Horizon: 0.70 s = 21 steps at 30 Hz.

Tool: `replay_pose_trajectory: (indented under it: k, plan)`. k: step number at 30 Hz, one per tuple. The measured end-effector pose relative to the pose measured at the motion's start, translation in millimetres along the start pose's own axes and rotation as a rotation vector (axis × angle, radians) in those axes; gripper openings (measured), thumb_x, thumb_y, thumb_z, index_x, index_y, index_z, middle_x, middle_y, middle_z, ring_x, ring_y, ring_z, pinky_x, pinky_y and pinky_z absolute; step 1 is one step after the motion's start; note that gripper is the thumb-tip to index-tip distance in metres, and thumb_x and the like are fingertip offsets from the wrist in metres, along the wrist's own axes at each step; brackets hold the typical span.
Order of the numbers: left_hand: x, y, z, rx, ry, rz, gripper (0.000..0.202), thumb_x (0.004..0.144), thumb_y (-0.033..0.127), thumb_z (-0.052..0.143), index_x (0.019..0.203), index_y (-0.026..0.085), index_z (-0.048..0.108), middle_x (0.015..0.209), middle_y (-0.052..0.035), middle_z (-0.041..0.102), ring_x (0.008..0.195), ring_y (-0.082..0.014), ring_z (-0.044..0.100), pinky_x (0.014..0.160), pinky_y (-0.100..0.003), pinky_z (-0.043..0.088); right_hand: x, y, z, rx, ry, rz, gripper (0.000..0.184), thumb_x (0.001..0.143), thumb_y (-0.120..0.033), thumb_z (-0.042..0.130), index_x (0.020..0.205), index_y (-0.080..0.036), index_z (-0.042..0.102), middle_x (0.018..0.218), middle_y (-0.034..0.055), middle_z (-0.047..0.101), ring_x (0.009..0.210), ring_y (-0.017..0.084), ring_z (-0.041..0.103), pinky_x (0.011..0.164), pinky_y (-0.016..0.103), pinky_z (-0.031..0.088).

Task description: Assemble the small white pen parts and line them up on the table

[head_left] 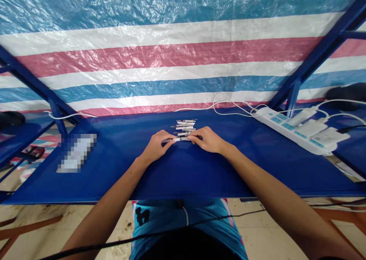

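Both my hands rest on the blue table (183, 172) near its middle. My left hand (156, 145) and my right hand (208, 138) pinch the two ends of one thin white pen (180, 139) lying crosswise between them. Their fingers are closed on it. Just behind the hands lies a small row of several more white pens (185, 125), side by side on the table.
A white power strip (297, 132) with chargers and white cables lies at the right rear. A blurred white object (77, 152) lies at the left. Blue frame bars (311, 58) rise on both sides before a striped tarp (171, 54). A black cable crosses my lap.
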State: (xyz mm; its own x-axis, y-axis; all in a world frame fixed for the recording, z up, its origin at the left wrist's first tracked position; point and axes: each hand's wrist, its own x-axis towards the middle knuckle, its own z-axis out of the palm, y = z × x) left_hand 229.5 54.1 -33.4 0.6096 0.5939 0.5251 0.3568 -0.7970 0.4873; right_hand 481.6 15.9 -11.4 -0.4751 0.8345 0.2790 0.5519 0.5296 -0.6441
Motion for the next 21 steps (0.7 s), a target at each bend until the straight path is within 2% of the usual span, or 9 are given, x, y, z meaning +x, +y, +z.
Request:
replay_pose_trajectory:
  k: [8, 11, 15, 21]
  plan:
    - [0.8, 1.2, 0.2, -0.009, -0.003, -0.006, 0.021, 0.1, 0.034, 0.064, 0.099, 0.02, 0.079, 0.093, -0.0084, 0.081, 0.088, -0.023, 0.072, 0.088, -0.037, 0.06, -0.8, -1.1, 1.4, -0.013, -0.007, 0.039, 0.058, 0.105, -0.05, 0.037, 0.06, -0.02, 0.058, 0.055, 0.0015, 0.06, 0.053, 0.014, 0.053, 0.063, 0.027, 0.037]
    - [0.4, 1.7, 0.1, -0.009, -0.01, -0.026, 0.021, 0.1, 0.033, 0.062, 0.1, 0.02, 0.078, 0.094, -0.0083, 0.08, 0.088, -0.0229, 0.073, 0.089, -0.037, 0.06, -0.7, -3.0, 0.8, 0.0, 0.019, 0.051, 0.053, 0.104, -0.053, 0.041, 0.071, -0.019, 0.065, 0.062, 0.0021, 0.064, 0.058, 0.015, 0.056, 0.063, 0.027, 0.038]
    - [0.1, 1.7, -0.2, -0.02, -0.007, -0.022, 0.021, 0.1, 0.031, 0.061, 0.1, 0.019, 0.078, 0.094, -0.0085, 0.081, 0.088, -0.0231, 0.073, 0.089, -0.037, 0.06, -0.5, -2.9, 0.2, 0.003, 0.061, 0.064, 0.039, 0.099, -0.054, 0.054, 0.088, -0.02, 0.069, 0.066, 0.0014, 0.066, 0.06, 0.016, 0.056, 0.063, 0.027, 0.039]
    - [-0.3, 0.4, 0.4, -0.02, -0.002, -0.017, 0.021, 0.1, 0.03, 0.061, 0.099, 0.018, 0.078, 0.093, -0.0086, 0.081, 0.087, -0.0231, 0.073, 0.087, -0.036, 0.059, -0.4, -0.1, 1.0, 0.006, 0.059, 0.053, 0.036, 0.098, -0.052, 0.057, 0.087, -0.021, 0.07, 0.065, 0.0011, 0.066, 0.058, 0.016, 0.056, 0.063, 0.027, 0.039]
